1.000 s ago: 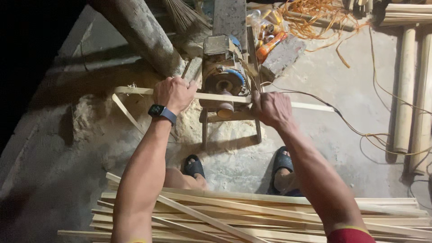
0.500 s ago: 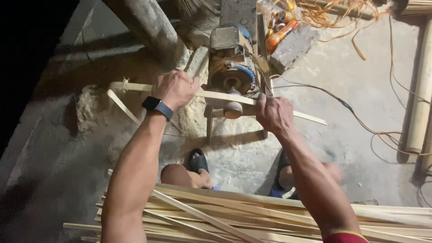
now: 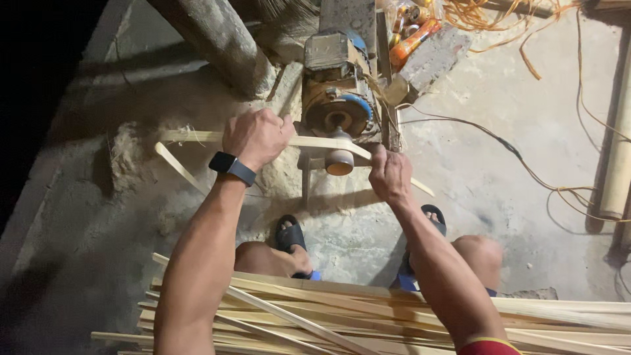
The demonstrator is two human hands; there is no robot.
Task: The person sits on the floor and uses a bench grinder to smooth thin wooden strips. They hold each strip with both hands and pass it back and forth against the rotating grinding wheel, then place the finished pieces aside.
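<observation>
My left hand (image 3: pixel 257 137), with a dark smartwatch on the wrist, grips a thin pale bamboo strip (image 3: pixel 315 142) near its left part. My right hand (image 3: pixel 389 176) grips the same strip further right. The strip lies across the small round head (image 3: pixel 340 162) of an old motor-driven machine (image 3: pixel 336 92) on a low metal stand, touching it between my hands. The strip's left end reaches past my left hand over a sawdust heap (image 3: pixel 141 167).
A stack of several long bamboo strips (image 3: pixel 368 315) lies across my lap. My feet are in dark sandals (image 3: pixel 289 235). A thick post (image 3: pixel 217 43) leans at upper left. Cables (image 3: pixel 526 164) run across the concrete floor; round poles (image 3: pixel 618 144) lie at right.
The strip has slid leftward across the machine head and its right end now dips lower. My right hand has moved in closer to the head.
</observation>
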